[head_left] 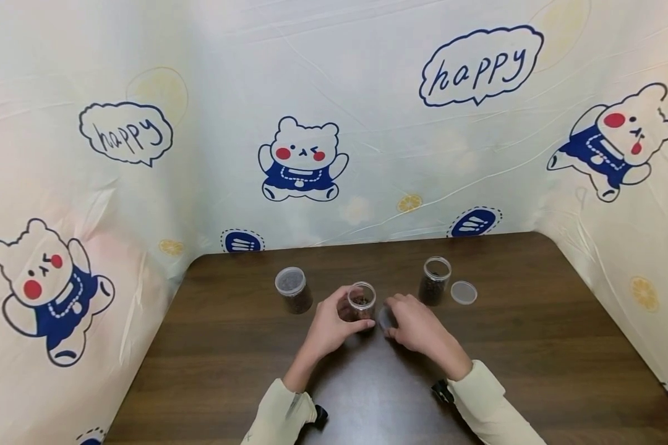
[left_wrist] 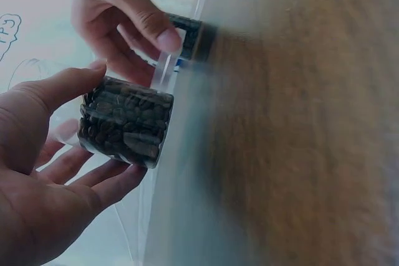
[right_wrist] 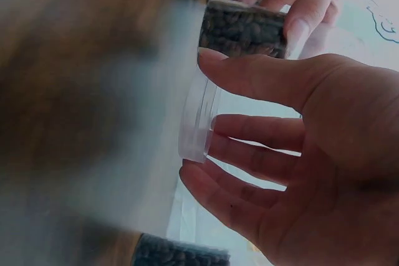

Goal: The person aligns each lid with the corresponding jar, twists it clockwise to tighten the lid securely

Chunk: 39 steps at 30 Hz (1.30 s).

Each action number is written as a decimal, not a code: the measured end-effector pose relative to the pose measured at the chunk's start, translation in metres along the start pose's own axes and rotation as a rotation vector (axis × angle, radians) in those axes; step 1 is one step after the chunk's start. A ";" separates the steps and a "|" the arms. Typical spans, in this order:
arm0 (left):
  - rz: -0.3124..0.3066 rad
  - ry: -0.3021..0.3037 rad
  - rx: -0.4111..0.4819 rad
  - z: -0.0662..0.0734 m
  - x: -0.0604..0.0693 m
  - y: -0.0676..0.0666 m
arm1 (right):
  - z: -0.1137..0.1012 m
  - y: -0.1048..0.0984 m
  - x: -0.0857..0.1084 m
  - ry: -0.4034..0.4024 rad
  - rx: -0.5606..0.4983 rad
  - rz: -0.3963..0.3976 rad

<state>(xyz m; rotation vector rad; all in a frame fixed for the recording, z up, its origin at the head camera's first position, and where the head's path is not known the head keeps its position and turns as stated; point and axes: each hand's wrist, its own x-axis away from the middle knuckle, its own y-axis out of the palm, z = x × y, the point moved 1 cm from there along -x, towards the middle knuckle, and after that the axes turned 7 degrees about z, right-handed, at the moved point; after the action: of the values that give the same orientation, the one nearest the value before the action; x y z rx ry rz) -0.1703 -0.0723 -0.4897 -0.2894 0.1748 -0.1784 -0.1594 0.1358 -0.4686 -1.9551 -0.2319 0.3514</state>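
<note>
Fingers and thumb of my left hand (head_left: 334,321) curl round a clear open jar (head_left: 362,301), which stands on the table with dark beans inside. In the left wrist view the beans fill much of the jar (left_wrist: 126,121), and the left hand (left_wrist: 56,160) grips its sides. Just to the right, my right hand (head_left: 420,324) holds a translucent lid (head_left: 388,317) by its edge, low at the table. The right wrist view shows that lid (right_wrist: 198,116) on edge between thumb and fingers of the right hand (right_wrist: 299,135), beside the jar (right_wrist: 243,29).
A lidded jar (head_left: 294,290) of dark contents stands at the left on the brown table (head_left: 228,371). Behind the right hand is an open jar (head_left: 435,281) with dark contents, and a loose lid (head_left: 464,292) lies flat beside it. A printed cloth (head_left: 367,154) hangs behind the table.
</note>
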 end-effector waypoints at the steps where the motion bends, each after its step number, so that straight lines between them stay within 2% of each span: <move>1: -0.008 -0.004 0.001 0.000 0.002 -0.001 | 0.000 0.000 0.002 0.000 0.005 -0.006; 8: -0.055 -0.031 0.021 -0.004 0.018 -0.004 | 0.001 0.001 0.015 0.008 0.012 -0.046; 17: -0.086 -0.052 0.052 -0.005 0.034 -0.001 | 0.003 0.005 0.021 0.019 0.010 -0.072; 25: -0.095 -0.081 0.057 -0.008 0.037 0.000 | 0.005 0.008 0.026 0.024 -0.002 -0.082; 39: -0.110 -0.061 0.029 -0.009 0.037 -0.001 | 0.010 0.007 0.027 0.038 -0.002 -0.076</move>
<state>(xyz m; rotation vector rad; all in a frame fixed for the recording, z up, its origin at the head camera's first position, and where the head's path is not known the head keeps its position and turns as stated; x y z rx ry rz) -0.1361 -0.0833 -0.5028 -0.2752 0.0958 -0.2801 -0.1370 0.1501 -0.4824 -1.9478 -0.2811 0.2642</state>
